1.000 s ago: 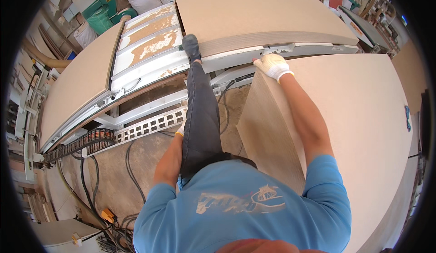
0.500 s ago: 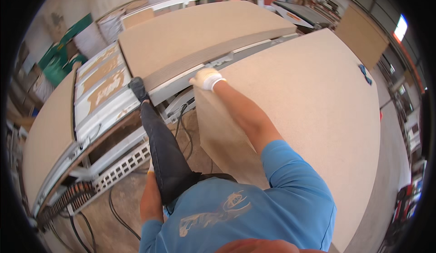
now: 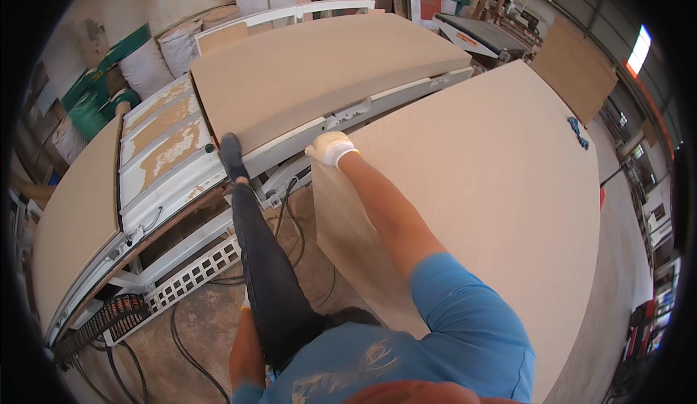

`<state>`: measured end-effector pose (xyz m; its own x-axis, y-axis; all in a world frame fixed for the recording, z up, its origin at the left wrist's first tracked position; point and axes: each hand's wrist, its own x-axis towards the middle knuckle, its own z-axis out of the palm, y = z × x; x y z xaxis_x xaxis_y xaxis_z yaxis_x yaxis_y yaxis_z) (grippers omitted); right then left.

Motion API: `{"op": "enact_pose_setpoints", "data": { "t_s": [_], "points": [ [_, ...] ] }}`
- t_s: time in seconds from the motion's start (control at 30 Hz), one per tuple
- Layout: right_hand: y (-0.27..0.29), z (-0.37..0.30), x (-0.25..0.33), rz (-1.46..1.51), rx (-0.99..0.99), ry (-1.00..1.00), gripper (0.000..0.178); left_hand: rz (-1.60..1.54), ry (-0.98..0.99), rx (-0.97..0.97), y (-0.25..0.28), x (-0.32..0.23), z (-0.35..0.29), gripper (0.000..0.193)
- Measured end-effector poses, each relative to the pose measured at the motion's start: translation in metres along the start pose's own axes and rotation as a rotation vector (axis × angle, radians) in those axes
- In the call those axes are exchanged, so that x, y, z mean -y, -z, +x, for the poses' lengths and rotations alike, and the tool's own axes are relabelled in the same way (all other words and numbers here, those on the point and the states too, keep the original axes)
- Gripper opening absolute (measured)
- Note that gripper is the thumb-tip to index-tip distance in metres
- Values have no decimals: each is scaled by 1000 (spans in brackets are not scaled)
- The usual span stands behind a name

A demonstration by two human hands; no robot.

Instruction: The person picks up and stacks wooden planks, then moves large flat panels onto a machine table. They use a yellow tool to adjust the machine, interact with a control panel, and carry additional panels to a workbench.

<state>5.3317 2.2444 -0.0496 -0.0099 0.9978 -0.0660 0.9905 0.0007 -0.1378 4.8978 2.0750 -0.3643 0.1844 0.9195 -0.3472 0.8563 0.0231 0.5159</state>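
Observation:
My right hand (image 3: 332, 148), in a white knitted glove, is at the near-left corner of the large beige board (image 3: 479, 186) on the right. Its fingers curl over the corner edge, and the arm is stretched out. My left hand (image 3: 246, 302) is low beside my raised leg; only a bit of its glove shows, and its fingers are hidden. My foot in a dark shoe (image 3: 232, 157) is up on the white machine frame, at the end of a thick stack of beige boards (image 3: 327, 77).
A white roller table (image 3: 163, 143) with worn brown patches lies left of the stack, with another board (image 3: 80, 179) beyond it. Black cables (image 3: 185, 346) cross the floor by a slotted white rail (image 3: 192, 277). A small dark blue object (image 3: 579, 133) lies on the right board.
My foot has shifted slightly right along the frame, uncovering a dark green knob beside it. The view has tilted up a little. My right hand stays at the board's corner.

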Motion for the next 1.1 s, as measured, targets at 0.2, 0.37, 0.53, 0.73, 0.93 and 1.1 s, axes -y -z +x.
{"op": "enact_pose_setpoints", "data": {
  "t_s": [0.2, 0.37, 0.53, 0.73, 0.93, 1.1],
  "points": [
    [-7, 9, -5, -18, 26, -46, 64, -9, -73, 41, -16, 52, -76, 37],
    [-11, 7, -5, -11, -36, 35, 60, 7, 284, 216, -23, 90, -130, 42],
    [-19, 15, -20, -30, -22, 4, 56, -68, 561, 418, -20, 136, -162, 50],
    [-38, 27, -43, 48, -40, -2, 39, -21, 405, 319, 25, 167, -40, 46],
    [-30, 5, -27, 17, -107, 14, 24, -214, 292, 169, 138, 150, 118, 34],
    [-11, 12, -16, -7, -22, 37, 19, -727, 255, 291, 194, 50, 295, 33]
  ]
}}
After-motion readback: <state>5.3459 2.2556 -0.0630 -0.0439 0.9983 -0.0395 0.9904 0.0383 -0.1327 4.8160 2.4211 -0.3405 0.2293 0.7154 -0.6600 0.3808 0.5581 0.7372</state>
